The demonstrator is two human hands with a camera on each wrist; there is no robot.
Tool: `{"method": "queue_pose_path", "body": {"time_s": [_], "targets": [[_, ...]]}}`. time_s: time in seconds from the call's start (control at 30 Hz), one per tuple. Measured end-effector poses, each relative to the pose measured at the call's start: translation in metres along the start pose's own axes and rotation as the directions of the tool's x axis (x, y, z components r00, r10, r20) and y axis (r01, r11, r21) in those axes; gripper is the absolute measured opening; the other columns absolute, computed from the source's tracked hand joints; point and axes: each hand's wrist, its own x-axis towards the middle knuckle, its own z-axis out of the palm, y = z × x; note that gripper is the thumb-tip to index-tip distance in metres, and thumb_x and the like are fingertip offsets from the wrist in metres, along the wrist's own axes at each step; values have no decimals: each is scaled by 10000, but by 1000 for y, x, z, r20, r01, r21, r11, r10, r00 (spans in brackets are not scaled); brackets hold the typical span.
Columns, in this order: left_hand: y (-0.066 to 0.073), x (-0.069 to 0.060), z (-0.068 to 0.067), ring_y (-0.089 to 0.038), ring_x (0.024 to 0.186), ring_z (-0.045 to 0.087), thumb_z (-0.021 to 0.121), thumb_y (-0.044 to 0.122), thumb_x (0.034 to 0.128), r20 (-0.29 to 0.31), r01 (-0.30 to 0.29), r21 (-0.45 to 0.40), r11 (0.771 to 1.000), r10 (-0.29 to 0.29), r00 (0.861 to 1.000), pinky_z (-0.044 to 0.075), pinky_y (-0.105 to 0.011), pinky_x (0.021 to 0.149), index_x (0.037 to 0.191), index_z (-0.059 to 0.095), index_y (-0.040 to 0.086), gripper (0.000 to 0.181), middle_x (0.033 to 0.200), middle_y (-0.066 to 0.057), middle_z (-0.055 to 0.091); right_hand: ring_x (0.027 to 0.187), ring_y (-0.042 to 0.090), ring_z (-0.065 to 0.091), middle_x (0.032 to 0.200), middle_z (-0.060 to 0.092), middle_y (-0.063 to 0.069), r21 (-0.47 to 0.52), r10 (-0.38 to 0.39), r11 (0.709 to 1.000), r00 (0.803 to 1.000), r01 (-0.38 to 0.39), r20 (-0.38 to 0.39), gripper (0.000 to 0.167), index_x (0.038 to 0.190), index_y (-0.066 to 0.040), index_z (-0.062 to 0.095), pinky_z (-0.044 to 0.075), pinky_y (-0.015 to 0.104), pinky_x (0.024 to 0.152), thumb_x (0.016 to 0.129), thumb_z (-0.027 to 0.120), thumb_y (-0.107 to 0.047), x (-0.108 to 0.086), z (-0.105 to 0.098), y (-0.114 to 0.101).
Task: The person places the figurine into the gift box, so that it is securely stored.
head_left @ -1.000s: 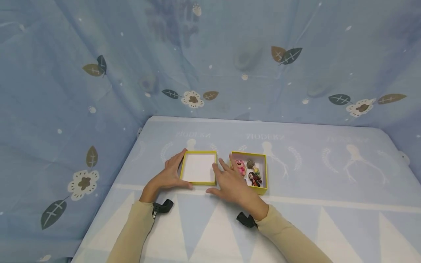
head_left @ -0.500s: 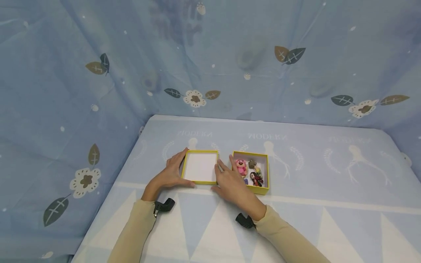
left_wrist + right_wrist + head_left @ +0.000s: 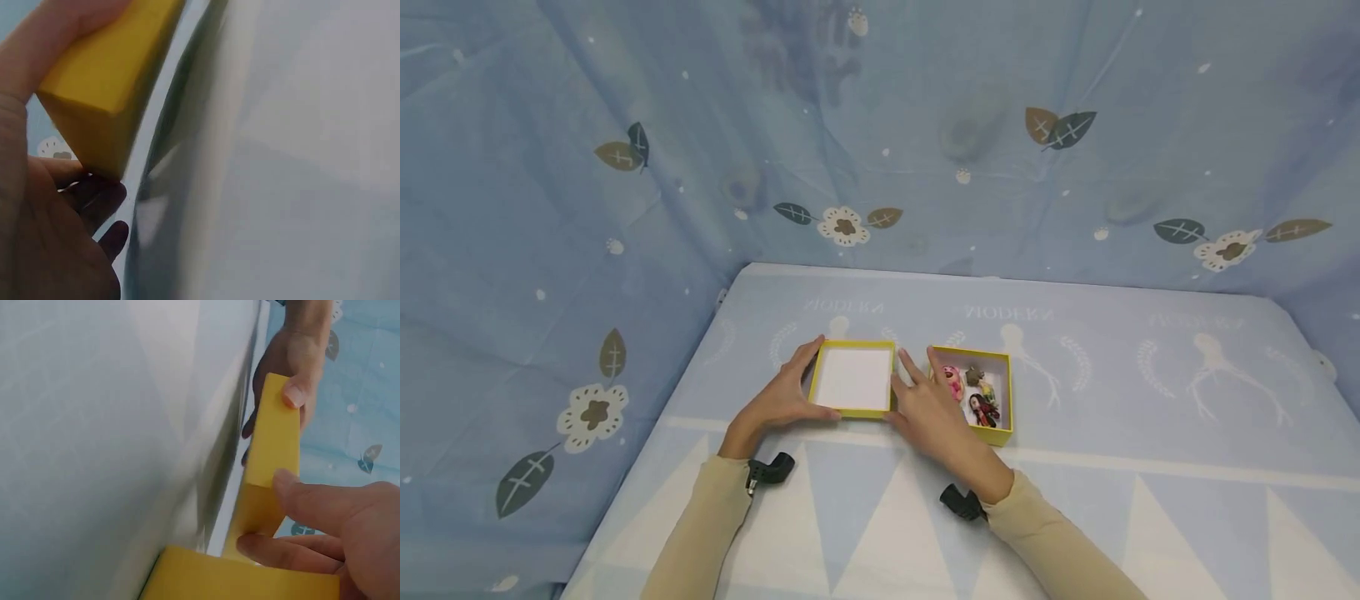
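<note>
A shallow yellow box lid (image 3: 853,379), white inside, faces upward in the middle of the head view. My left hand (image 3: 781,396) holds its left side, thumb along the front wall and fingers around the far left. At the lid's right front corner, my right hand (image 3: 931,417) pinches it; in the right wrist view the thumb presses the yellow wall (image 3: 272,434). Just right of the lid stands a deeper yellow box (image 3: 996,435). Inside lie a pink bear figure (image 3: 952,379), a grey figure (image 3: 973,376) and a dark-haired doll (image 3: 983,410). My right hand partly covers this box.
A pale blue and white patterned cloth (image 3: 1090,450) covers the table. Behind and to the left hang blue curtains (image 3: 925,150) with leaf and flower prints. Each wrist carries a black camera mount (image 3: 771,471).
My right hand has come in from the right to the lid's right front corner. The lid has shifted slightly and shows more of its front wall. The left hand keeps its hold.
</note>
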Motion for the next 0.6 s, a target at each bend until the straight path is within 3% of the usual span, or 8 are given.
{"method": "queue_pose_path", "body": {"time_s": [0.33, 0.6], "targets": [[26, -1, -12, -364, 1492, 134, 925, 440, 591, -51, -19, -26, 999, 18, 999, 218, -684, 1124, 1587, 85, 264, 1315, 1627, -102, 139, 1416, 285, 387, 1437, 497, 216, 66, 31, 997, 999, -28, -39, 581, 1310, -16, 601, 160, 569, 1203, 880, 719, -387, -6, -15, 9], [35, 1, -7, -380, 1491, 125, 923, 389, 620, -75, -76, -36, 996, 73, 995, 213, -714, 1105, 1588, 95, 247, 1282, 1624, -115, 154, 1433, 272, 358, 1491, 431, 189, 173, 89, 981, 996, -87, -8, 641, 1390, -9, 528, 136, 511, 1224, 923, 652, -431, -15, -23, 17]]}}
